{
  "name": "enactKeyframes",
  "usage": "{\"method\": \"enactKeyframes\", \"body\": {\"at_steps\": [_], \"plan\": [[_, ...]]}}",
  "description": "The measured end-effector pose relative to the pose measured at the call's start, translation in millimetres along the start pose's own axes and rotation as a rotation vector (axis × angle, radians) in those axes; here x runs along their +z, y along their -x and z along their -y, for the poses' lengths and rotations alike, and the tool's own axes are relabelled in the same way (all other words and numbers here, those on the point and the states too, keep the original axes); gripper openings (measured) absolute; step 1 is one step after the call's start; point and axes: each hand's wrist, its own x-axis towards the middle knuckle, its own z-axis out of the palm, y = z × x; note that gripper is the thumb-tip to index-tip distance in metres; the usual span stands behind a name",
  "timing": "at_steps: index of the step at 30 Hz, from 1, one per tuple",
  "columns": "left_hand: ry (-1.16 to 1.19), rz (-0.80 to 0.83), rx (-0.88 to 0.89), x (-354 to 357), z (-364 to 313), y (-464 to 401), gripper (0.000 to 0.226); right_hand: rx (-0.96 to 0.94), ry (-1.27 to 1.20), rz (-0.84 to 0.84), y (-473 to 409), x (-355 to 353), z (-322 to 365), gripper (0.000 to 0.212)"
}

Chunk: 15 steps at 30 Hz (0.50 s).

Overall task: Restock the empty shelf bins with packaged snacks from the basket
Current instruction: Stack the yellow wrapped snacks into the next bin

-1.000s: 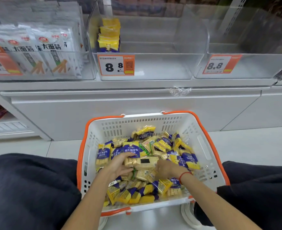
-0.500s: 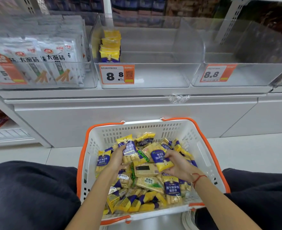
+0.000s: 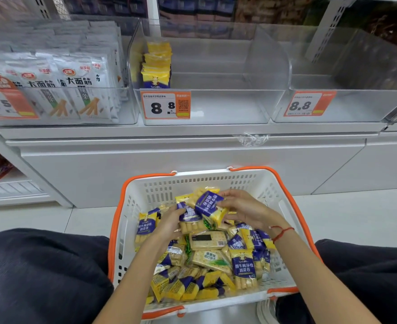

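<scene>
— Where are the snacks?
— I see snack packs [image 3: 207, 265] heaped in the basket [image 3: 132, 206]; my left hand [image 3: 169, 222] grips one, fingers curled.
— And the right?
— My right hand [image 3: 246, 210] pinches a purple pack [image 3: 208, 204] just above. The middle bin [image 3: 216, 108] on the shelf [image 3: 122, 132] holds one yellow stack [image 3: 156, 66].

White shop shelving [image 3: 183, 160], pale tiled floor [image 3: 356, 216], orange price tags [image 3: 165, 104], even indoor light

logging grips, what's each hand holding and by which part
Left hand grips a purple-and-yellow snack pack by its left side. Right hand holds another snack pack by its right edge.
</scene>
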Motion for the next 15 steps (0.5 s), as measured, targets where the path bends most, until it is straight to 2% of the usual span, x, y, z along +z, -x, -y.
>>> {"method": "enactKeyframes", "body": {"at_steps": [2, 5, 8, 11, 13, 15], "plan": [[-0.09, 0.016, -0.003, 2.3, -1.0, -2.7, 0.022, -0.039, 0.141, 0.005, 2.1, -5.9, 7.6, 0.02], [-0.235, 0.005, -0.017, 5.0, -10.7, -0.5, 0.02, -0.067, 0.434, 0.119, 11.6, -17.2, 21.9, 0.023], [-0.293, 0.104, -0.077, 10.8, -11.5, 2.4, 0.03, -0.077, 0.621, 0.152, 12.7, -6.5, 27.2, 0.034], [-0.156, 0.247, -0.153, 18.9, -4.4, 7.9, 0.03, -0.217, 0.73, -0.025, -1.0, 14.3, 16.0, 0.027], [-0.091, 0.27, -0.136, 21.3, 0.8, 5.0, 0.034, -0.353, 0.787, -0.151, -8.3, 19.6, 4.5, 0.023], [-0.014, 0.28, -0.105, 24.0, 5.2, 4.7, 0.035, -0.41, 0.82, -0.214, -11.1, 18.9, -5.0, 0.019]]}}
